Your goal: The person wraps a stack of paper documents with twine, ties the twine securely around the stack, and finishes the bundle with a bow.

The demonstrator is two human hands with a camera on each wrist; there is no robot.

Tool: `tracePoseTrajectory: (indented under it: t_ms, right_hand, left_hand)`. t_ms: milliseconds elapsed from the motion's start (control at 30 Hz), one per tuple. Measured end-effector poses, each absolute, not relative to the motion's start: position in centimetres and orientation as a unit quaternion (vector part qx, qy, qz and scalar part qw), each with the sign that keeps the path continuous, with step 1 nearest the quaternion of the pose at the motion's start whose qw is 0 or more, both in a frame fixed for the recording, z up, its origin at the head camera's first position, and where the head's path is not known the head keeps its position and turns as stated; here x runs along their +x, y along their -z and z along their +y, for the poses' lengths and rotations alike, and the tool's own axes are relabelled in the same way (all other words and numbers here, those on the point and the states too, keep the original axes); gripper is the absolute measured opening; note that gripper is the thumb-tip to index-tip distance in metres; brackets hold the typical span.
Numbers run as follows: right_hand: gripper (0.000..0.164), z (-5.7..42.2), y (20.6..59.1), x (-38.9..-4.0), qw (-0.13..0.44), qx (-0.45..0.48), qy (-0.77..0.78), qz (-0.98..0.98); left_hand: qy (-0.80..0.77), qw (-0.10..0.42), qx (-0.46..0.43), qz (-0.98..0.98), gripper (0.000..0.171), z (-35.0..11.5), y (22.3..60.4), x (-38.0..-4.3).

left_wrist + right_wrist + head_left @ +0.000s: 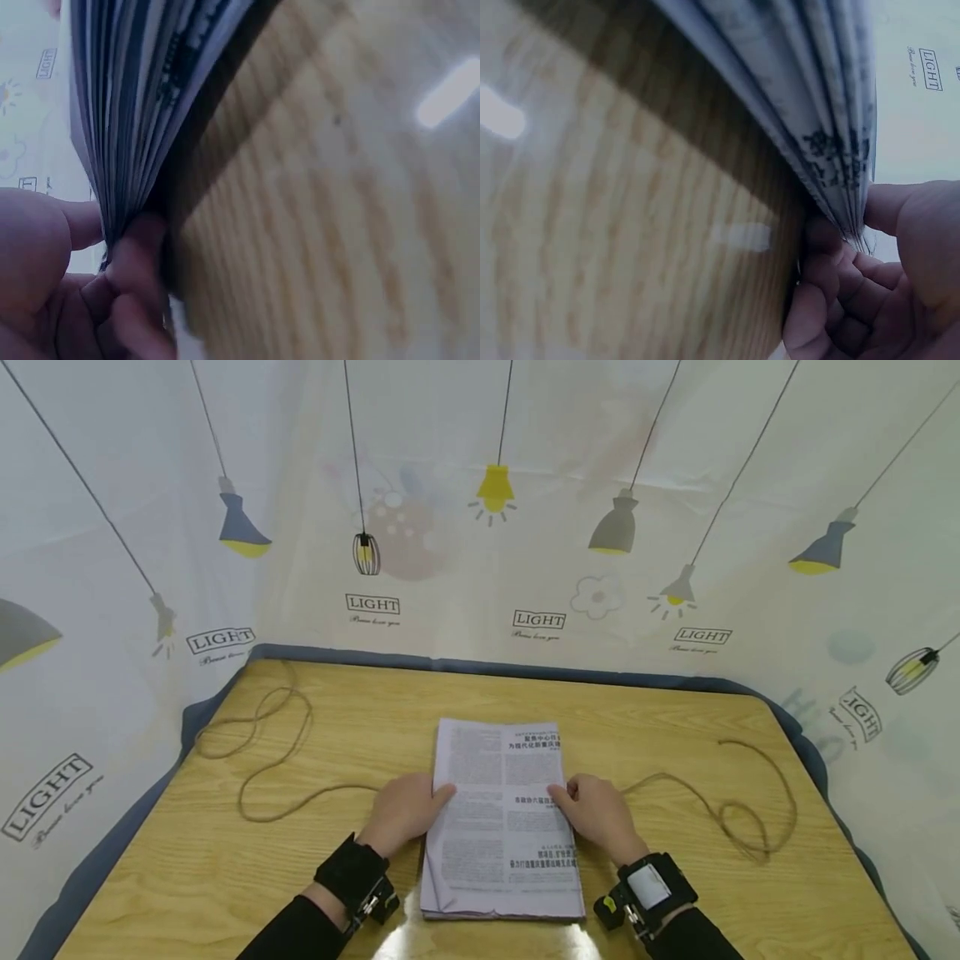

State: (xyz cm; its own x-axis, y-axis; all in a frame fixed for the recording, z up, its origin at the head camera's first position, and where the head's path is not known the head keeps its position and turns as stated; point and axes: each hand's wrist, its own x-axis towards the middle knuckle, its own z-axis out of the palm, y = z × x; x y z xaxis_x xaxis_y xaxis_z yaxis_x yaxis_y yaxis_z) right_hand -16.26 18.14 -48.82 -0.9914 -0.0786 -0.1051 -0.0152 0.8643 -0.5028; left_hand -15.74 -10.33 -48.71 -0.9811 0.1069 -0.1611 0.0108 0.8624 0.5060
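A stack of folded newspapers (498,827) lies lengthwise at the near middle of the wooden table (360,710), its short ends facing near and far. The left hand (407,806) pinches the stack's left long edge and the right hand (596,810) its right edge, each with the thumb on top and fingers curled underneath. Gripping opposite sides at about mid-length probably keeps the loose layers together and the load even (the wrist views show the sheets squeezed thin at the fingers, fanning wider towards the near end). Thin rope (330,791) snakes from the far left towards the left hand, and another stretch of rope (660,775) loops out at the right. They roughly line up across the stack, though the paper hides whether they join beneath it.
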Motion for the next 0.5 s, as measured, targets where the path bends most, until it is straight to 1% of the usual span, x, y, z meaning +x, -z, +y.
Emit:
tracePoseTrajectory:
  t_ms: [200,500]
  right_hand:
    - [0.033,17.91,48.75,-15.86,0.052,-0.020,0.249,0.967]
    - [0.033,17.74,48.35,-15.53,0.055,-0.003,0.240,0.969]
  left_hand:
    - [-0.259,0.064,0.031,0.963,0.032,-10.55,49.10,-15.56]
    - [-0.251,0.052,0.032,0.966,0.031,-10.32,48.95,-15.45]
